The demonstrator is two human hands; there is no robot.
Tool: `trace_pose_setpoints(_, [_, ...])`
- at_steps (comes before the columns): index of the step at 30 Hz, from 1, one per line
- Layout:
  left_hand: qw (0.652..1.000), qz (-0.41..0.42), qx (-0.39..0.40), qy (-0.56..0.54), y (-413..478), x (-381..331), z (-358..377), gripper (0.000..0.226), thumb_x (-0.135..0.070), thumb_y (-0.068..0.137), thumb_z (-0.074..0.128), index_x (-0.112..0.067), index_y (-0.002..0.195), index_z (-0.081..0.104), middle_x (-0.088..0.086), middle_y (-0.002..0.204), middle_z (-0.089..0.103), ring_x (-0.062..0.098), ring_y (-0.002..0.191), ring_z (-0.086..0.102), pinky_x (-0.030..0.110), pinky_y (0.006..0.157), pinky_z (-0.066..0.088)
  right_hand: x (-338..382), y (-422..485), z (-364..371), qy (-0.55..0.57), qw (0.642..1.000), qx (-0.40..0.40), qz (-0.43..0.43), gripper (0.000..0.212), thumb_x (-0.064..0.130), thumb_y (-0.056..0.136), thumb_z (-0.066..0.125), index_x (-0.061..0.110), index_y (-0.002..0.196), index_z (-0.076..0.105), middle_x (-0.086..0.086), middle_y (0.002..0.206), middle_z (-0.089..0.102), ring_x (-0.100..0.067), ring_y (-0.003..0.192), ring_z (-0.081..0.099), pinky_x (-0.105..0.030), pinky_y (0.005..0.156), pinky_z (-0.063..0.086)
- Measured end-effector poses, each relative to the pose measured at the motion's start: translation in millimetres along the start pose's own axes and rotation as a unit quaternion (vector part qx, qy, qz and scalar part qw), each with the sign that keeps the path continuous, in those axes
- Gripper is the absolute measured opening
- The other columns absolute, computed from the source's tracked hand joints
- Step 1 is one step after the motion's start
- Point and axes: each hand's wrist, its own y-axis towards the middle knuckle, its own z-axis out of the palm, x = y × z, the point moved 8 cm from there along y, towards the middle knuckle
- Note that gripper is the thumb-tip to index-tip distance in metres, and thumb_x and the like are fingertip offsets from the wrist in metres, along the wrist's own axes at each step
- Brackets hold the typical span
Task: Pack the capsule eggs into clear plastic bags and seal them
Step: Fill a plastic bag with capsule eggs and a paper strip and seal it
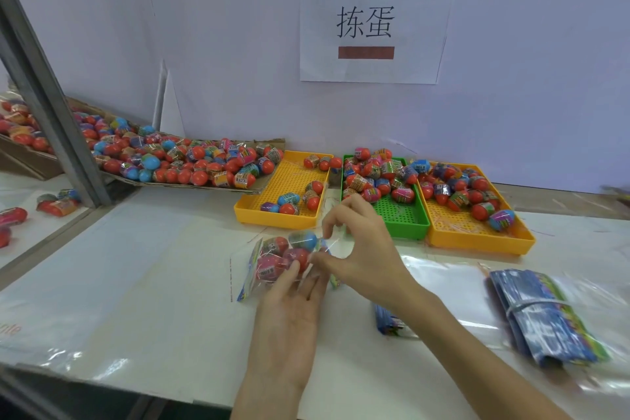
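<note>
A clear plastic bag (254, 269) lies at the middle of the white table, with several red and blue capsule eggs (289, 254) inside it. My left hand (289, 307) cups the bag from the near side, fingers curled against the eggs. My right hand (361, 245) pinches the bag's right end between thumb and fingers. Loose capsule eggs fill three trays behind: a yellow tray (283, 218), a green tray (405, 225) and a second yellow tray (477, 239).
A cardboard tray (211, 186) heaped with capsule eggs slopes down at the back left, behind a grey metal post (51, 102). A banded stack of printed cards (545, 317) and empty clear bags (450, 286) lie at the right. A paper sign (371, 24) hangs on the wall.
</note>
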Motion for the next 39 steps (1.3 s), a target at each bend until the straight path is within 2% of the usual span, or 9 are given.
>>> trace_pose_setpoints(3, [1.000,0.000,0.002,-0.005,-1,-1,1,0.037,-0.011,0.091,0.055,0.001,0.126,0.061,0.017,0.124,0.071,0.029,0.115,0.069,0.036,0.089,0.061,-10,4,-13,0.061,0.997,-0.033,0.040,0.035,0.026,0.078,0.083,0.028,0.099,0.054,0.014,0.107,0.049,-0.006,0.101,0.050,-0.014,0.084,0.040])
trace_pose_setpoints(6, [1.000,0.009,0.004,-0.010,-3,-2,1,0.041,-0.010,0.088,0.056,-0.004,0.128,0.062,0.015,0.123,0.071,0.029,0.114,0.070,0.038,0.093,0.059,-35,6,-19,0.114,0.979,-0.020,0.166,0.029,0.045,0.087,0.073,0.027,0.101,0.055,0.010,0.105,0.060,-0.009,0.093,0.061,-0.022,0.079,0.049])
trace_pose_setpoints(10, [0.999,0.023,-0.004,-0.042,-3,-6,-1,0.043,-0.005,0.086,0.056,-0.009,0.128,0.063,0.014,0.122,0.072,0.029,0.114,0.070,0.039,0.096,0.056,-42,-6,14,0.216,0.913,0.207,0.278,0.071,0.088,0.071,0.053,0.018,0.068,0.066,-0.003,0.072,0.068,-0.015,0.058,0.060,-0.032,0.065,0.051])
trace_pose_setpoints(13, [0.999,0.016,-0.019,-0.045,-1,-5,-5,0.046,-0.004,0.083,0.058,-0.001,0.128,0.062,0.017,0.119,0.073,0.023,0.108,0.072,0.031,0.088,0.061,-27,-16,36,0.201,0.909,0.284,0.232,0.059,0.082,0.072,0.061,0.025,0.060,0.066,0.001,0.065,0.066,-0.014,0.054,0.058,-0.026,0.059,0.048])
trace_pose_setpoints(15, [0.999,0.016,-0.018,-0.039,0,-5,-5,0.040,-0.004,0.084,0.058,0.004,0.122,0.064,0.018,0.117,0.073,0.021,0.104,0.074,0.027,0.076,0.062,-21,-17,42,0.171,0.932,0.252,0.196,0.048,0.069,0.076,0.070,0.024,0.060,0.064,0.003,0.060,0.065,-0.011,0.052,0.059,-0.023,0.055,0.046])
trace_pose_setpoints(25, [0.990,0.023,-0.020,-0.137,-4,-12,-6,0.054,-0.032,0.081,0.069,-0.012,0.131,0.067,0.013,0.131,0.067,0.030,0.118,0.067,0.042,0.098,0.050,-25,3,-6,0.338,0.922,-0.020,0.188,0.018,-0.002,0.092,0.052,0.006,0.079,0.062,-0.010,0.076,0.073,-0.028,0.064,0.073,-0.029,0.057,0.056])
trace_pose_setpoints(31, [0.999,-0.013,0.019,-0.028,-5,-5,5,0.050,-0.037,0.080,0.066,-0.010,0.122,0.070,0.011,0.119,0.073,0.024,0.102,0.074,0.037,0.076,0.062,-40,6,-34,0.393,0.889,-0.107,0.212,0.025,-0.005,0.096,0.047,0.006,0.083,0.065,-0.009,0.079,0.070,-0.024,0.071,0.070,-0.034,0.064,0.056])
trace_pose_setpoints(34, [0.997,-0.030,0.054,0.040,-8,1,13,0.062,-0.041,0.072,0.074,-0.011,0.125,0.068,0.014,0.123,0.071,0.027,0.106,0.071,0.040,0.085,0.056,-41,7,-35,0.455,0.856,-0.103,0.221,0.031,-0.001,0.096,0.045,0.012,0.078,0.066,-0.007,0.076,0.066,-0.021,0.071,0.066,-0.030,0.059,0.054])
trace_pose_setpoints(39, [0.975,0.043,0.077,0.204,-9,1,21,0.063,-0.040,0.072,0.079,-0.019,0.129,0.064,0.009,0.119,0.073,0.022,0.101,0.072,0.029,0.076,0.060,-36,8,-30,0.377,0.898,-0.045,0.222,0.034,0.003,0.095,0.055,0.022,0.071,0.070,-0.005,0.080,0.070,-0.011,0.064,0.063,-0.027,0.048,0.049])
